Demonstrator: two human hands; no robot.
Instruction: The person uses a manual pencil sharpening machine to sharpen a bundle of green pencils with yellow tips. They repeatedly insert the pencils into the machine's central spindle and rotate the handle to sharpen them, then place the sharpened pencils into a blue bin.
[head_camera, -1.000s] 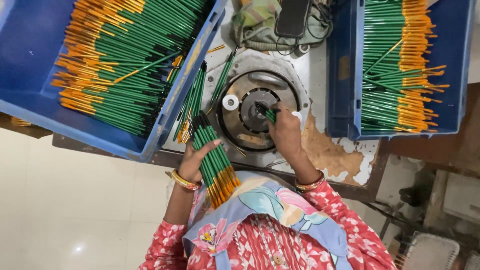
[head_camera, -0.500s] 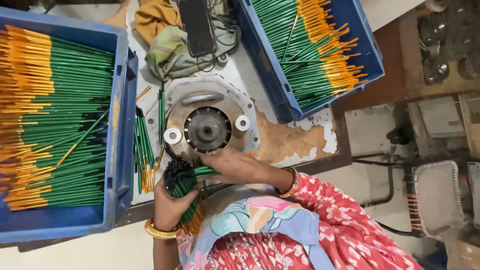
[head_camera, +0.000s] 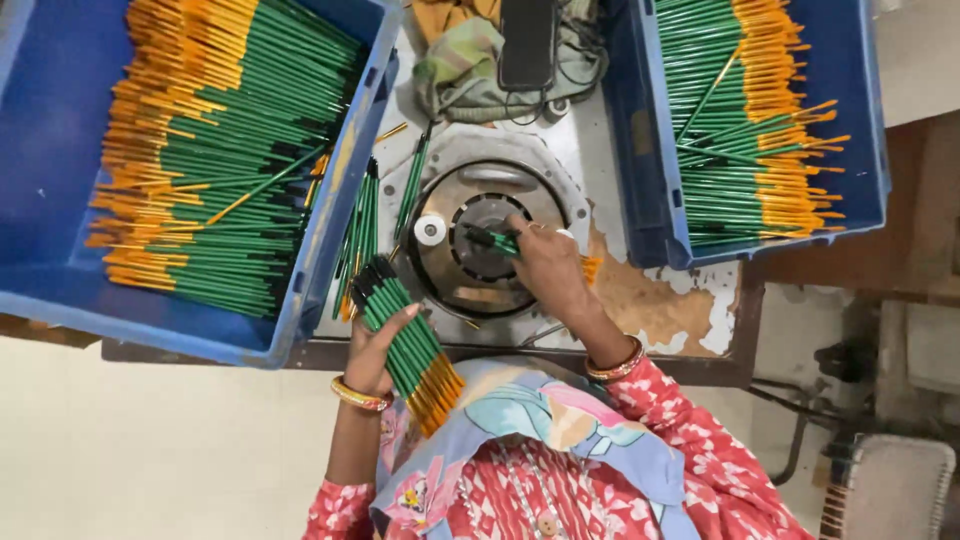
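My left hand (head_camera: 378, 347) grips a thick bundle of green sticks with orange ends (head_camera: 410, 350), held near the table's front edge. My right hand (head_camera: 545, 265) holds a few green sticks (head_camera: 497, 242) with their tips pushed against the dark centre of a round metal machine disc (head_camera: 470, 270). A small white roller (head_camera: 430, 230) sits on the disc's left side. Loose green sticks (head_camera: 358, 235) lie on the table left of the disc.
A blue crate (head_camera: 60, 270) full of green and orange sticks stands at the left, another blue crate (head_camera: 640, 160) at the right. A crumpled cloth (head_camera: 460, 70) and a black device (head_camera: 527, 40) lie behind the disc. The worn table edge (head_camera: 680, 360) runs below.
The view has swung back over the table. My right hand has moved from the bundle at my left hand up to the disc's centre with a few sticks.
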